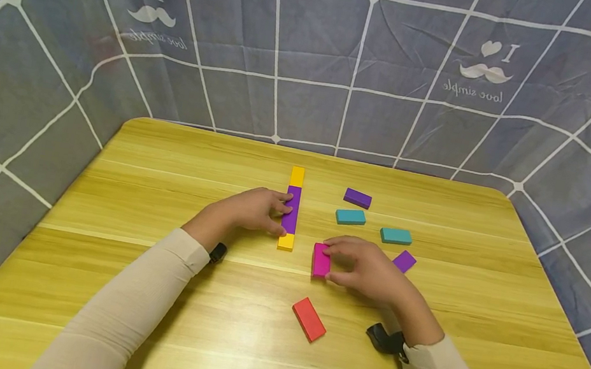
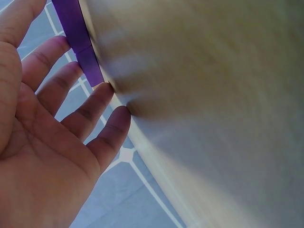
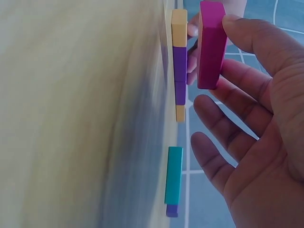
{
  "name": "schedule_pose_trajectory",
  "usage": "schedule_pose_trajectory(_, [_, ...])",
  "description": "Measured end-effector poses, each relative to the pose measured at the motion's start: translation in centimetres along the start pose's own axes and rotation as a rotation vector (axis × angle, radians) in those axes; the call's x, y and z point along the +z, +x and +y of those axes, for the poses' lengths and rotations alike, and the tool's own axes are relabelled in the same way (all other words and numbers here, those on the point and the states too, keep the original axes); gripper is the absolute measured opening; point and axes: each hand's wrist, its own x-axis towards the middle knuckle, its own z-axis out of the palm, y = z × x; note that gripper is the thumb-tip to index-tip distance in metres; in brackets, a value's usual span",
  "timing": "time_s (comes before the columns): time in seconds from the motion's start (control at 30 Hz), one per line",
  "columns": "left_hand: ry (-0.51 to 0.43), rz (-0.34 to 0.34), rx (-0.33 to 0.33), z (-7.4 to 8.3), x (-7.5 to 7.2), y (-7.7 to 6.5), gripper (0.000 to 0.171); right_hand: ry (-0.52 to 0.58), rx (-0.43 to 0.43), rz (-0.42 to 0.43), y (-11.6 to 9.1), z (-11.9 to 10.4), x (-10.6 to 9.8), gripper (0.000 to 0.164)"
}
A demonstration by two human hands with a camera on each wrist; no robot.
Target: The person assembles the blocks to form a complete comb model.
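A straight row of blocks runs away from me, with a yellow block at the far end, purple blocks in the middle and another yellow block at the near end. My left hand lies along the row's left side, its loosely spread fingertips touching or right at the purple blocks. In the left wrist view a seam shows between two purple blocks. Just right of the row, my right hand pinches a magenta block between thumb and fingers; the other fingers stay spread in the right wrist view.
A red block lies nearer to me on the wooden table. Right of the row are two teal blocks, a purple block behind them and another purple block partly covered by my right hand. Grey cloth hangs behind.
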Motion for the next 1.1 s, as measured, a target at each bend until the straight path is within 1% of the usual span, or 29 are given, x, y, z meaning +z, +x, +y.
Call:
schedule_pose_trajectory(0.2, [0.017, 0.001, 0.013, 0.0, -0.2, 0.0, 0.061, 0.015, 0.01, -0.004, 0.7, -0.3, 0.1, 0.037])
schedule_pose_trajectory(0.5, [0.029, -0.004, 0.0, 0.0, -0.2, 0.1, 0.061, 0.045, -0.044, -0.013, 1.7, -0.5, 0.6, 0.038])
schedule_pose_trajectory(0.67, [0.03, -0.002, -0.003, -0.1, -0.1, 0.1, 0.061, 0.036, -0.05, -0.022, 2.2, -0.6, 0.8, 0.037])
schedule_pose_trajectory(1.0, [0.024, -0.008, -0.01, -0.1, -0.2, 0.1, 0.062, 0.052, -0.062, -0.072, 2.8, -1.5, 1.7, 0.038])
schedule_pose_trajectory(1.1, [0.023, -0.006, -0.007, -0.1, -0.2, 0.1, 0.061, 0.051, -0.047, -0.087, 2.9, -1.7, 2.0, 0.038])
